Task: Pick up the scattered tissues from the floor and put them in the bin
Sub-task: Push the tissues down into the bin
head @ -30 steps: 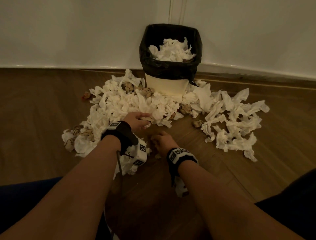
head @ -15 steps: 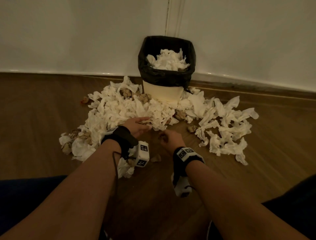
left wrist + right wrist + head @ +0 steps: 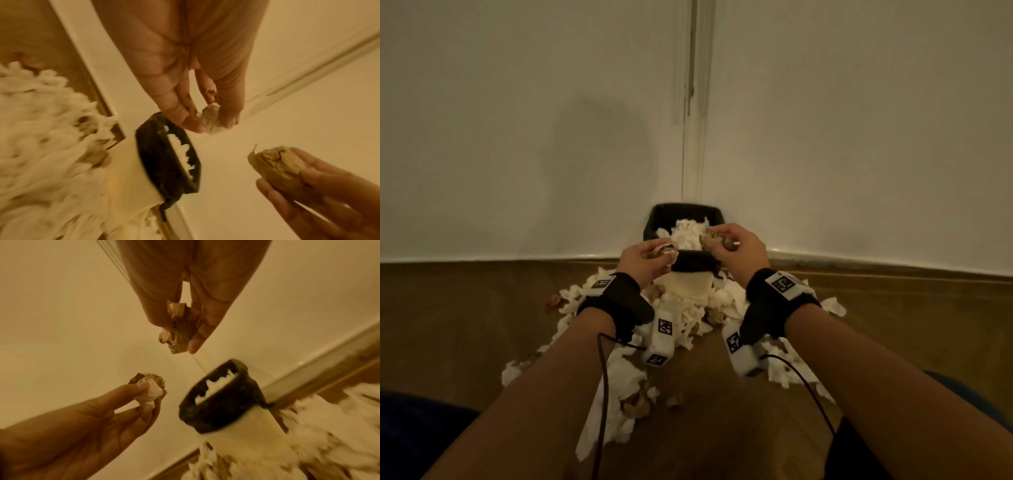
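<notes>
Head view: we've got both hands up at the bin point(image 3: 654, 229), which sits at 12 o'clock against the wall. Left hand point(image 3: 643, 262) grip is pinched on a white-and-brown wad point(image 3: 664, 249) at the near rim; right hand point(image 3: 736, 250) grip is clamped on a brown wad point(image 3: 714, 242) over the opening. The bin already looks heaped, and the loose tissues point(image 3: 616, 380) are spread on the floor from 6 to 9 o'clock. Left wrist view: fingers point(image 3: 185, 116) close around the small wad, with the bin at 7 o'clock, offset from it. Right wrist view: the brown wad is pinched at the fingertips point(image 3: 195, 344), bin at 5 o'clock. Risk: the left wad looks short of the opening, so it may hit the rim and drop; with the heaped fill, new wads could roll off.
</notes>
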Demonstrator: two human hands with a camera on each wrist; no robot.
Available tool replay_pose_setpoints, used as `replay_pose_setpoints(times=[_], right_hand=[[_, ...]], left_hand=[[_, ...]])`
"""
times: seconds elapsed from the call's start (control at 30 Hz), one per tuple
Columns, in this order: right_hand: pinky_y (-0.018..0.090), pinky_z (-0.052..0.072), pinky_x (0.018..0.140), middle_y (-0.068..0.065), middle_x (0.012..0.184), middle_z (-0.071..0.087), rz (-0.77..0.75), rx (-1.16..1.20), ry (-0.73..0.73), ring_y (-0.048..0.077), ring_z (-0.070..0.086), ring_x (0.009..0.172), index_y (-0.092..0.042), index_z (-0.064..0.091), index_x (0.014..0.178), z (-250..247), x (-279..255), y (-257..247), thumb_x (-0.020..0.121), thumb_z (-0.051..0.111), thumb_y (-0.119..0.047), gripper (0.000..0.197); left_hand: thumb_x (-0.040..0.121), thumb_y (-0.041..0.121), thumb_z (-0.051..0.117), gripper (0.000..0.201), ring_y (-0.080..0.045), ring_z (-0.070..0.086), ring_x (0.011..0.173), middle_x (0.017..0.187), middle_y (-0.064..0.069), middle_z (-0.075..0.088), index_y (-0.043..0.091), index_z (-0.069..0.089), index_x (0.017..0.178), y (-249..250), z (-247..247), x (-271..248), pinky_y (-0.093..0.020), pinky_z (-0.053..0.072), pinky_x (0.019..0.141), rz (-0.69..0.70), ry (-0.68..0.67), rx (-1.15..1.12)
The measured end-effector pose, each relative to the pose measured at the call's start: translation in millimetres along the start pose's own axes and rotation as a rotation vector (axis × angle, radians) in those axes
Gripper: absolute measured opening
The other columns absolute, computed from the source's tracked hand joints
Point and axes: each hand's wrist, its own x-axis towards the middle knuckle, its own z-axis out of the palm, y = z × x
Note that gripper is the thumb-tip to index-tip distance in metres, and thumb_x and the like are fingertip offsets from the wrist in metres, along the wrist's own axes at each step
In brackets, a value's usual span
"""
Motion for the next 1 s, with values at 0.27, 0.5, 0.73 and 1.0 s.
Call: replay_pose_setpoints(times=[0.27, 0.5, 0.73, 1.0], right_hand=[[0.032, 0.059, 0.074, 0.019, 0.102, 0.067, -0.009, 0.406, 0.079, 0.031, 0.068, 0.086, -0.017, 0.068, 0.097, -55.4, -6.1, -35.1, 0.091, 0.057, -0.008, 0.016], [0.033, 0.059, 0.069, 0.016, 0.093, 0.070, 0.097, 0.270, 0.110, 0.026, 0.070, 0.078, -0.014, 0.064, 0.088, -39.2, 11.9, -22.6, 0.087, 0.062, -0.009, 0.006], [0.041, 0.054, 0.086, 0.011, 0.096, 0.068, 0.194, 0.121, 0.170, 0.027, 0.066, 0.090, -0.011, 0.068, 0.095, -4.5, 57.6, 15.0, 0.083, 0.068, -0.014, 0.012], [0.029, 0.051, 0.086, 0.006, 0.097, 0.069, 0.281, -0.061, 0.096, 0.021, 0.064, 0.093, -0.014, 0.067, 0.101, 46.8, 90.3, 49.3, 0.084, 0.067, -0.022, 0.018]], left_hand=[[0.083, 0.017, 0.069, 0.018, -0.013, 0.064, 0.061, 0.078, -0.002, 0.068, 0.020, 0.066, 0.099, 77.6, 28.6, -9.5, -0.029, 0.058, 0.070, 0.270, 0.037, 0.133], [0.080, 0.022, 0.072, 0.023, -0.009, 0.061, 0.047, 0.069, -0.005, 0.066, 0.007, 0.068, 0.097, 71.2, 25.4, 13.0, -0.029, 0.057, 0.063, 0.232, 0.190, 0.250], [0.081, 0.018, 0.071, 0.021, -0.009, 0.059, 0.054, 0.085, -0.007, 0.066, 0.011, 0.068, 0.101, 35.4, 28.1, 40.9, -0.007, 0.048, 0.046, 0.195, 0.190, 0.362], [0.085, 0.024, 0.066, 0.027, -0.023, 0.066, 0.091, 0.108, -0.006, 0.067, 0.019, 0.065, 0.112, 0.1, 28.6, 89.1, -0.033, 0.053, 0.086, 0.182, 0.183, 0.601]])
